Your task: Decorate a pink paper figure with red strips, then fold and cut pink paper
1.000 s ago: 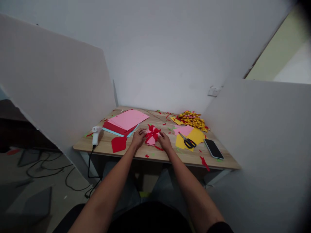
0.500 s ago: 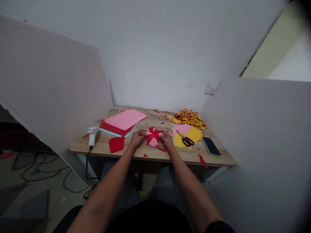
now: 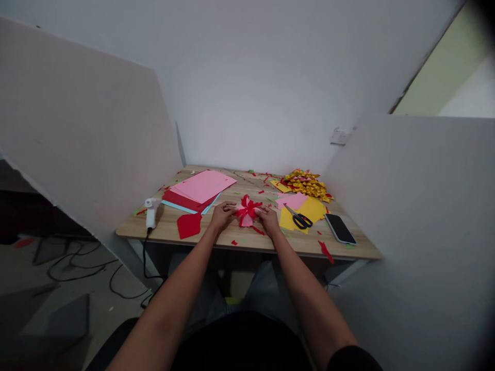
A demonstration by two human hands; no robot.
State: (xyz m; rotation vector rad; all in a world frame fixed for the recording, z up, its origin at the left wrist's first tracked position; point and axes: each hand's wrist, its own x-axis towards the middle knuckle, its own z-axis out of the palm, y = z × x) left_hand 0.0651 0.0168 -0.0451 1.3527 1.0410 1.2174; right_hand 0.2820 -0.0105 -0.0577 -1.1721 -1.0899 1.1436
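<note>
A paper flower (image 3: 248, 210) sits between the two hands near the front edge of the wooden table (image 3: 247, 185) — bright red, ragged-edged petals spreading star-like over broader pale pink ones. The left hand (image 3: 223, 215) and right hand (image 3: 268, 217) each pinch its outer petals between thumb and fingers, one at either side. Its face is turned upward; whether it touches the tabletop — I cannot tell. Black-handled scissors (image 3: 301, 220) lie to its right.
</note>
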